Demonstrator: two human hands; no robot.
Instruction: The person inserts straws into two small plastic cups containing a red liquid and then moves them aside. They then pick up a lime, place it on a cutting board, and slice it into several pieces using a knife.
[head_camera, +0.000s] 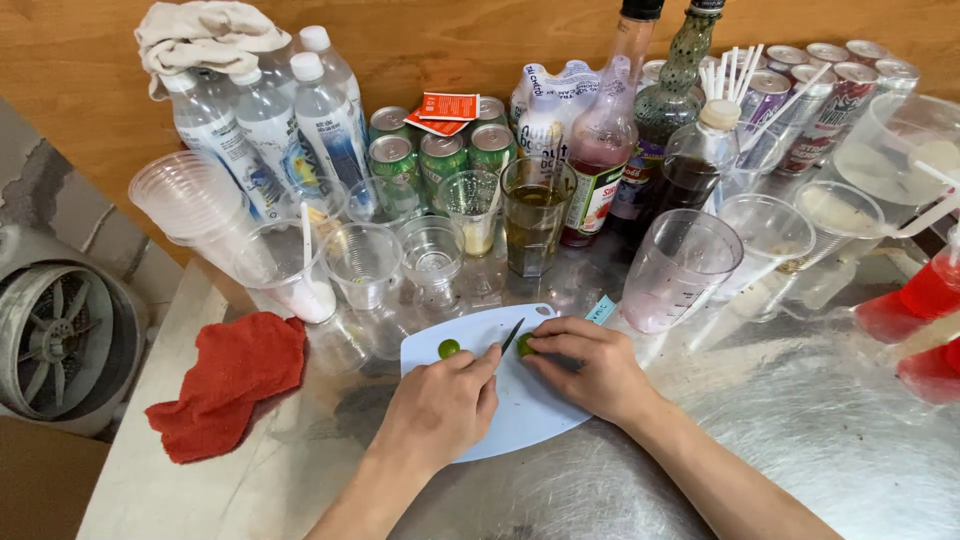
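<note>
Knife (512, 335) gripped in left hand (440, 405); right hand (590, 365) pinches small green fruit (525, 345) steady on cutting board (520, 410).

We see only the blade tip of the knife (512, 335); our left hand (440, 405) hides its handle. Our right hand (590, 365) covers most of a small green fruit (525, 346). At three o'clock, the red bottles (925, 300) are cut by the frame's edge.
</note>
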